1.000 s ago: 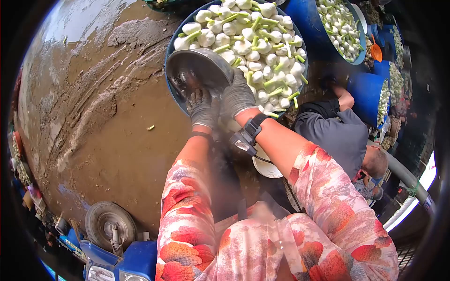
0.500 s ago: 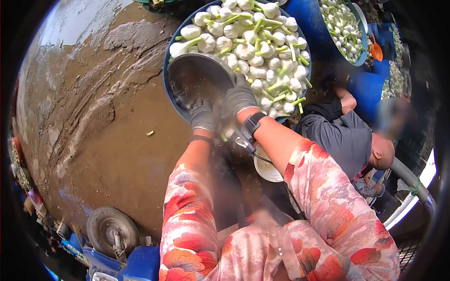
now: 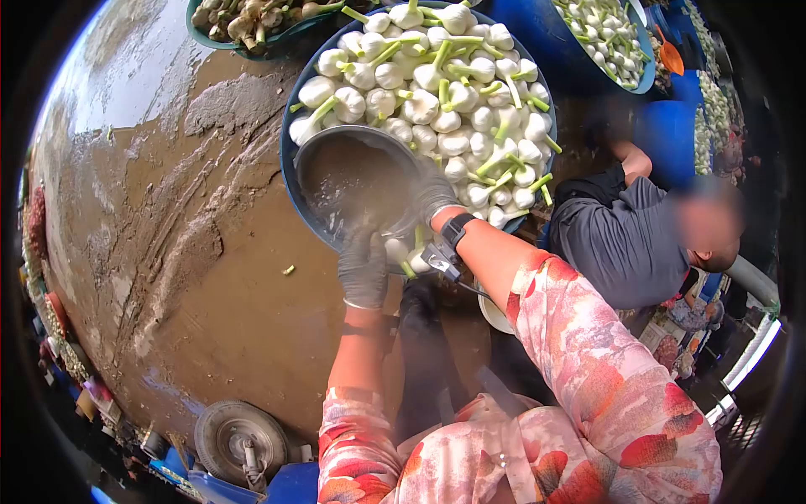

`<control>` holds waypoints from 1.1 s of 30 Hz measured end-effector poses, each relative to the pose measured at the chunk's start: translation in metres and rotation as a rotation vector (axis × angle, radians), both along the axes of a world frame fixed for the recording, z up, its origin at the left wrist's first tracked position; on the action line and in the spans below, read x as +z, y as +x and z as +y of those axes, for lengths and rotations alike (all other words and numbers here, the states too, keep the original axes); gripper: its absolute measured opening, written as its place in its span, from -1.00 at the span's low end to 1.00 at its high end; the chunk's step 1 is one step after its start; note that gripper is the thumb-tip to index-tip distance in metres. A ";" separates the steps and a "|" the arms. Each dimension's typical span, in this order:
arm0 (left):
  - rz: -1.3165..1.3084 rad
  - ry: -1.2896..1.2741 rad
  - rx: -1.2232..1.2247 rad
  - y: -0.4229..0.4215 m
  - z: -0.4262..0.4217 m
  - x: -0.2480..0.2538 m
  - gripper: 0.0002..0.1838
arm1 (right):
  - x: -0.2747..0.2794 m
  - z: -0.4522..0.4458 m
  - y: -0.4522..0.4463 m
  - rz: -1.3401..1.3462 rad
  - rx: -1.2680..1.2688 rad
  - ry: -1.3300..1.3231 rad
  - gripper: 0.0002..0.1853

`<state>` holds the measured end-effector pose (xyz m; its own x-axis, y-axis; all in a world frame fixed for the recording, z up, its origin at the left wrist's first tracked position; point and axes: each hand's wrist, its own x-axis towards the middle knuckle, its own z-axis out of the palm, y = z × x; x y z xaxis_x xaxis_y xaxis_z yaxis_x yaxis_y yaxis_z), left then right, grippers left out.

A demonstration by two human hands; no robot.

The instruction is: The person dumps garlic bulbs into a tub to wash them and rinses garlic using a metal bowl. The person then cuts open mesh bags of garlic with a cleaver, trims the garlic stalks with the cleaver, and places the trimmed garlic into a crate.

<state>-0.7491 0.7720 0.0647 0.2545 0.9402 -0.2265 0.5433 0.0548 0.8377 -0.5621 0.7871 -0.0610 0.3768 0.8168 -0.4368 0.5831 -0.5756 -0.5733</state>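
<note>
A dark round basin (image 3: 332, 168) with murky brown water in it rests against the near left of a blue barrel (image 3: 290, 189) heaped with white garlic bulbs (image 3: 453, 118) with green stems. My right hand (image 3: 428, 197), in a grey glove, grips the basin's right rim. At the near rim my left hand (image 3: 363, 265), gloved too, is closed on the edge, its fingertips somewhat blurred. Below the right wrist, a few garlic bulbs (image 3: 411, 252) show inside the barrel's near side.
A green tub (image 3: 243, 50) of brownish bulbs stands at the back left. Another blue barrel (image 3: 537, 42) of garlic is at the back right. A person (image 3: 621, 244) bends over on the right. Wet muddy ground (image 3: 252, 328) spreads left, with a wheel (image 3: 241, 445) in front.
The view has shifted, bringing the green tub into sight. My left hand has drawn back from inside the basin to its near rim. The basin's inside and brown water show more fully.
</note>
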 end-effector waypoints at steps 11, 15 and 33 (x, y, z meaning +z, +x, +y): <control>-0.120 -0.068 0.226 -0.045 -0.042 0.071 -0.80 | 0.010 -0.013 0.030 -0.234 0.584 0.098 -0.82; -0.040 -0.118 0.293 -0.054 -0.055 0.078 -0.76 | 0.078 -0.029 0.038 -0.264 0.676 0.126 -0.88; -0.069 -0.235 -0.096 0.092 -0.088 0.084 -0.58 | 0.134 -0.526 0.077 -0.440 0.337 0.115 -0.83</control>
<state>-0.6573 0.6835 0.1490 0.3621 0.8345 -0.4152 0.4975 0.2037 0.8432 -0.4855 0.2609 0.0725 0.2137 0.9566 -0.1981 0.9220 -0.2645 -0.2829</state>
